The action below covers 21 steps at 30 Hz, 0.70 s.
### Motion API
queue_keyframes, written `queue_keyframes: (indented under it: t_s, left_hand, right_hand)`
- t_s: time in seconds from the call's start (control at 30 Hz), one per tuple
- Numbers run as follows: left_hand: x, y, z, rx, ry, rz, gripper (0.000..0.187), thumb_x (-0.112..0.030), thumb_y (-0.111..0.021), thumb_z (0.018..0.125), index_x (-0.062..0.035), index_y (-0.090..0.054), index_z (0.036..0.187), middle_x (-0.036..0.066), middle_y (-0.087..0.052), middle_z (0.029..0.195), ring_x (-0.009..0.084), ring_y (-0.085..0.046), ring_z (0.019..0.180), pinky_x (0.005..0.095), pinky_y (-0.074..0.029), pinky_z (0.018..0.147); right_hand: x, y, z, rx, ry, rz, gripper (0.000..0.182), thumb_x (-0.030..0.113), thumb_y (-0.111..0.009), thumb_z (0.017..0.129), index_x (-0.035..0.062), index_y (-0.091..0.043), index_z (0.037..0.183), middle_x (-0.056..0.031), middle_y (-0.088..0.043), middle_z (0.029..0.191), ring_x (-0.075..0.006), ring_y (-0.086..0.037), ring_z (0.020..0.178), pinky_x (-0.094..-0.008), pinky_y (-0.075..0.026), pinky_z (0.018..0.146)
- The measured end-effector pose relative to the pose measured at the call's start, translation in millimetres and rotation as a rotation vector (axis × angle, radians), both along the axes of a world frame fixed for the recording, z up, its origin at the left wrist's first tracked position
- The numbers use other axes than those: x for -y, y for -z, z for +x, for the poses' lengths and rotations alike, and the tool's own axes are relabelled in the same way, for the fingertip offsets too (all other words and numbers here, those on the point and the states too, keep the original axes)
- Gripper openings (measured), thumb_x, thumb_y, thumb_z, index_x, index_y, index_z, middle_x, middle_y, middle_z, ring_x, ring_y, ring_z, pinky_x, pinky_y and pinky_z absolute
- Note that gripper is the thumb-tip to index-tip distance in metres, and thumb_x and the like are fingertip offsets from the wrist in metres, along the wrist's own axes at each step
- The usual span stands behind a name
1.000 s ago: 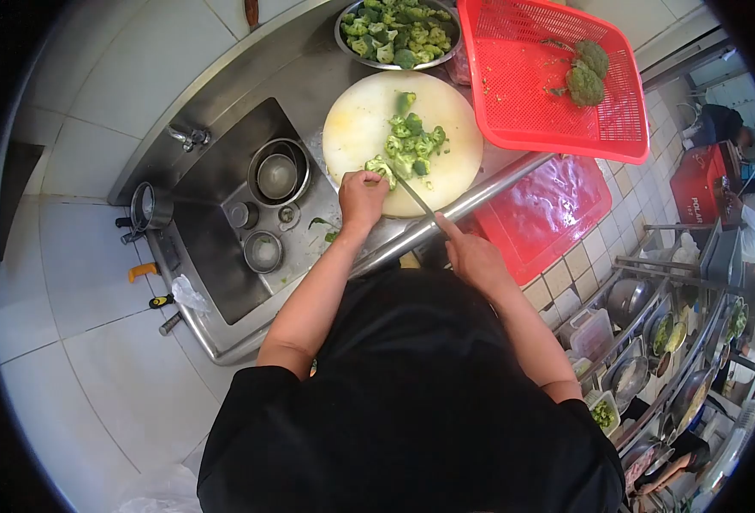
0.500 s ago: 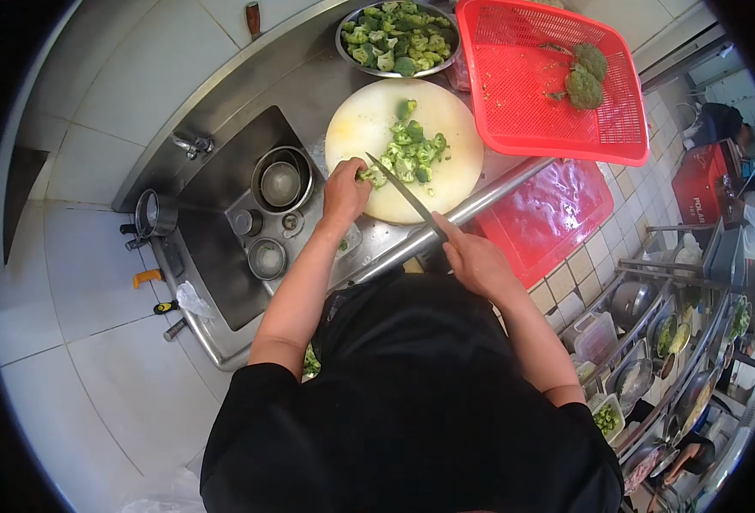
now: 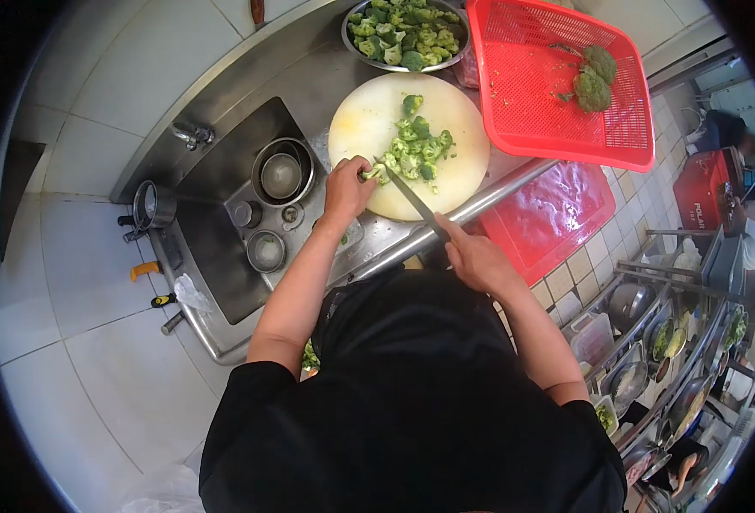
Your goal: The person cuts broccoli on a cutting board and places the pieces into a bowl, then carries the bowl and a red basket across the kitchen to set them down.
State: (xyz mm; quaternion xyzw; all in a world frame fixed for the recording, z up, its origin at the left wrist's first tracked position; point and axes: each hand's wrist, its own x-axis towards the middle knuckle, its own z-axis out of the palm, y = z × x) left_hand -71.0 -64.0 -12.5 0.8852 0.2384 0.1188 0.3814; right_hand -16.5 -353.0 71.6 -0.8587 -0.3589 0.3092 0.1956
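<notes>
A round, pale cutting board (image 3: 369, 111) lies on the steel counter with a heap of cut broccoli (image 3: 418, 150) at its middle. At the board's left edge my left hand (image 3: 349, 190) is closed on a broccoli piece (image 3: 377, 173). My right hand (image 3: 478, 261) grips the handle of a knife (image 3: 413, 199), whose blade slants up and left over the board. The blade's tip is beside the broccoli piece near my left fingers.
A steel bowl of broccoli florets (image 3: 407, 36) stands behind the board. The red basket (image 3: 514, 120) at the right holds broccoli heads (image 3: 594, 85). Left is a sink (image 3: 215, 274) with metal bowls (image 3: 266, 255). Shelves with dishes (image 3: 630, 376) and other people are at far right.
The knife's tip has moved slightly right and down, beside the piece at my left hand. The whole view has shifted a little.
</notes>
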Motion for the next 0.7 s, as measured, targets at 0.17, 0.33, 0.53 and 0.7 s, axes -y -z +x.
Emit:
queue_keyframes:
  t_s: [0.17, 0.33, 0.53, 0.7]
  left_hand:
    - [-7.4, 4.2, -2.4, -0.042, -0.06, 0.013, 0.03, -0.01, -0.082, 0.076, -0.0054, -0.068, 0.102, 0.012, -0.069, 0.095, 0.0258, -0.068, 0.084, 0.0386, -0.054, 0.077]
    - [-11.9, 14.1, 5.3, 0.007, -0.025, -0.001, 0.051, -0.005, -0.072, 0.078, -0.0049, -0.062, 0.128, 0.018, -0.066, 0.123, 0.0309, -0.064, 0.117, 0.0381, -0.05, 0.102]
    - [43.2, -20.8, 56.6, -0.162, 0.169, 0.32, 0.113, -0.058, -0.084, 0.07, -0.02, -0.029, 0.161, 0.025, -0.027, 0.162, 0.0459, -0.033, 0.145, 0.0593, -0.028, 0.118]
    - [41.2, -25.9, 105.4, -0.293, 0.353, 0.42, 0.124, -0.073, -0.084, 0.057, -0.034, -0.029, 0.161, 0.021, -0.012, 0.169, 0.0466, -0.033, 0.145, 0.0637, -0.03, 0.114]
  right_hand:
    - [16.6, 3.3, 7.4, -0.143, 0.008, -0.038, 0.055, 0.023, -0.05, 0.103, 0.022, -0.035, 0.156, -0.0311, -0.068, 0.095, -0.0474, -0.066, 0.095, -0.0578, -0.05, 0.087]
    - [48.1, -21.7, -1.0, -0.207, 0.067, 0.058, 0.054, 0.023, -0.052, 0.103, 0.0219, -0.037, 0.155, -0.0287, -0.067, 0.116, -0.0463, -0.063, 0.11, -0.0527, -0.05, 0.096]
    - [89.2, -27.0, -3.5, -0.232, 0.349, 0.184, 0.056, 0.022, -0.055, 0.103, 0.0193, -0.04, 0.156, -0.0251, -0.058, 0.141, -0.043, -0.056, 0.13, -0.0451, -0.045, 0.108]
    - [95.7, -23.2, -2.6, -0.219, 0.484, 0.145, 0.056, 0.022, -0.055, 0.103, 0.0195, -0.04, 0.157, -0.027, -0.059, 0.139, -0.0442, -0.056, 0.129, -0.0457, -0.044, 0.109]
